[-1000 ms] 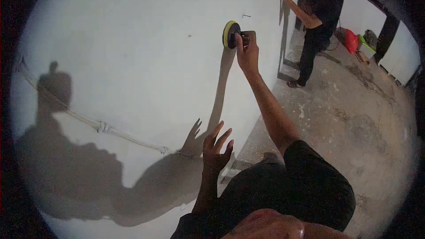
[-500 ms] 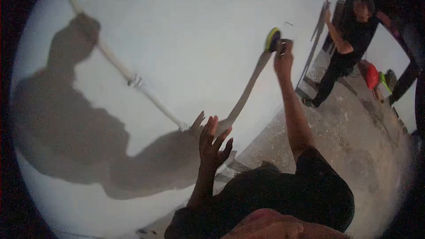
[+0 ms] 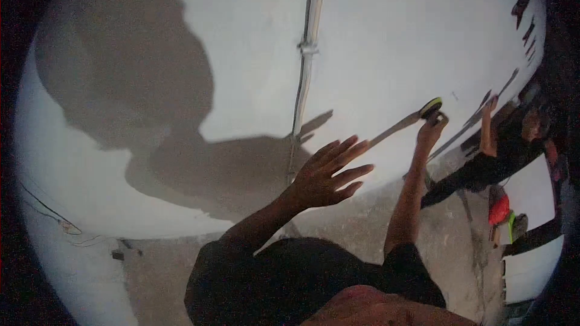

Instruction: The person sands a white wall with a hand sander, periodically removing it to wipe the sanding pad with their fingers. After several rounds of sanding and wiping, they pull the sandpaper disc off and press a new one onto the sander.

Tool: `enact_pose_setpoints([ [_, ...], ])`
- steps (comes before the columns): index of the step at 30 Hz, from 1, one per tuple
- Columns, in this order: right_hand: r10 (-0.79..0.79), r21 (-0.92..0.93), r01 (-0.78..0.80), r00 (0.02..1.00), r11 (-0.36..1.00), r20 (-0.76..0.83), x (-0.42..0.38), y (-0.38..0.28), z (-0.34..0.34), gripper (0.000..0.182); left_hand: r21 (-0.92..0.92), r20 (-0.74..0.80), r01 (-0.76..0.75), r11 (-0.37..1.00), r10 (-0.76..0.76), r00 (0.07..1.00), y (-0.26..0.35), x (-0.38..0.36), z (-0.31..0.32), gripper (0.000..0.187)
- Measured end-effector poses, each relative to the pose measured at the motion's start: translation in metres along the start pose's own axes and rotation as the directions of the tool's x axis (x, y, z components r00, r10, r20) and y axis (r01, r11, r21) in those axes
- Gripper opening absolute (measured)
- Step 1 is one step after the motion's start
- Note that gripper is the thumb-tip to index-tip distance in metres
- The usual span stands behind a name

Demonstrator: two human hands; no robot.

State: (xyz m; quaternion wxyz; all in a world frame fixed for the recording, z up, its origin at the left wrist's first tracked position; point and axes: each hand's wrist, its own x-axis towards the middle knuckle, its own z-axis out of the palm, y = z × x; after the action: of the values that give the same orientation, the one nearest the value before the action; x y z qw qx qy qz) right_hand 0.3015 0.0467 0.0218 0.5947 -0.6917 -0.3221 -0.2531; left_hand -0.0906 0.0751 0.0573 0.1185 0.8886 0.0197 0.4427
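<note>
A white wall (image 3: 386, 36) fills most of the view, with dark shadows cast across it. Against it, right of centre, my right hand (image 3: 432, 125) grips a round pad (image 3: 431, 107), dark with a yellow-green edge. My left hand (image 3: 332, 175) is raised near the wall with its fingers spread, holding nothing. Whether its fingertips touch the wall cannot be told.
A thin pipe (image 3: 307, 66) with a clamp runs up the wall. At the right, a person in dark clothes (image 3: 501, 169) reaches an arm to the wall. Near them are a red object (image 3: 498, 206) and a green-edged item (image 3: 511, 227) above the concrete floor (image 3: 356, 223).
The view has turned, so the pipe stands nearly upright and the other person appears lower right. My left hand reaches further out, fingers still spread. My right hand still holds the pad.
</note>
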Motion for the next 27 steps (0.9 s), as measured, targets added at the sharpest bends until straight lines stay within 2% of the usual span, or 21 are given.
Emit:
enact_pose_setpoints([
  [2,0.065,-0.027,-0.063,0.996,0.998,0.067,-0.019,-0.011,0.005,0.028,0.035,-0.017,-0.001,0.999,0.002,1.0,-0.012,-0.005,0.004,0.05],
  [4,0.025,-0.013,-0.025,0.999,1.0,0.045,-0.014,-0.006,0.004,0.026,0.046,0.015,0.09,0.995,-0.091,0.996,-0.015,-0.01,0.006,0.048],
  [6,0.238,0.018,-0.238,0.968,0.971,-0.082,0.003,0.03,0.009,0.023,0.07,0.041,0.105,0.992,-0.108,0.993,-0.011,-0.014,0.007,0.046],
  [8,0.211,0.048,-0.208,0.974,0.977,-0.083,0.001,0.026,0.006,0.027,0.057,0.01,0.117,0.992,-0.117,0.993,-0.013,-0.009,0.011,0.044],
  [9,0.207,0.059,-0.205,0.977,0.977,-0.041,-0.004,0.013,0.006,0.03,0.061,0.038,0.159,0.985,-0.162,0.986,-0.012,-0.008,0.015,0.042],
  [10,0.187,0.077,-0.187,0.982,0.979,-0.003,-0.008,-0.007,0.012,0.032,0.07,0.022,0.142,0.987,-0.144,0.989,-0.017,-0.008,0.017,0.042],
  [11,0.153,0.031,-0.154,0.988,0.988,0.02,-0.017,-0.008,0.019,0.037,0.03,-0.006,0.154,0.988,-0.154,0.988,-0.022,-0.011,0.021,0.044],
  [12,0.059,0.12,-0.053,0.997,0.991,-0.052,-0.023,-0.013,0.028,0.04,-0.015,-0.024,0.171,0.985,-0.172,0.985,-0.026,-0.013,0.023,0.045],
  [14,0.113,0.034,-0.11,0.989,0.993,-0.098,-0.012,0.003,0.03,0.04,0.017,0.02,0.188,0.982,-0.188,0.982,-0.027,-0.019,0.023,0.051],
  [16,0.182,0.081,-0.174,0.977,0.981,-0.112,0.007,0.025,0.023,0.038,0.033,-0.045,0.132,0.991,-0.131,0.99,-0.021,-0.017,0.017,0.055],
  [17,0.295,0.022,-0.295,0.954,0.955,-0.045,0.016,0.025,0.017,0.034,0.029,-0.032,0.144,0.989,-0.144,0.989,-0.018,-0.021,0.019,0.055],
  [18,0.3,0.019,-0.3,0.953,0.954,-0.041,0.01,0.025,0.015,0.034,0.046,-0.044,0.14,0.989,-0.138,0.989,-0.019,-0.022,0.021,0.054],
  [20,0.069,-0.002,-0.069,0.997,0.998,-0.033,-0.008,-0.003,0.02,0.029,0.07,-0.086,0.14,0.988,-0.134,0.987,-0.024,-0.022,0.025,0.052],
  [21,0.078,0.003,-0.078,0.997,0.997,-0.02,-0.018,-0.019,0.019,0.027,0.062,-0.083,0.159,0.985,-0.154,0.985,-0.024,-0.023,0.026,0.051],
  [23,0.065,0.031,-0.064,0.997,0.997,-0.033,-0.01,0.001,0.024,0.029,0.063,-0.093,0.199,0.978,-0.193,0.977,-0.022,-0.032,0.018,0.05],
  [24,0.077,0.045,-0.075,0.995,0.996,-0.062,-0.011,0.02,0.023,0.032,0.106,-0.065,0.186,0.977,-0.179,0.982,-0.02,-0.037,0.013,0.048],
  [25,0.263,0.058,-0.261,0.964,0.964,-0.041,0.001,0.048,0.022,0.035,0.15,-0.029,0.165,0.975,-0.162,0.986,-0.017,-0.037,0.014,0.047],
  [27,0.261,0.071,-0.261,0.965,0.963,0.001,0.005,0.066,0.02,0.037,0.143,-0.007,0.168,0.975,-0.169,0.986,-0.012,-0.042,0.011,0.047],
])
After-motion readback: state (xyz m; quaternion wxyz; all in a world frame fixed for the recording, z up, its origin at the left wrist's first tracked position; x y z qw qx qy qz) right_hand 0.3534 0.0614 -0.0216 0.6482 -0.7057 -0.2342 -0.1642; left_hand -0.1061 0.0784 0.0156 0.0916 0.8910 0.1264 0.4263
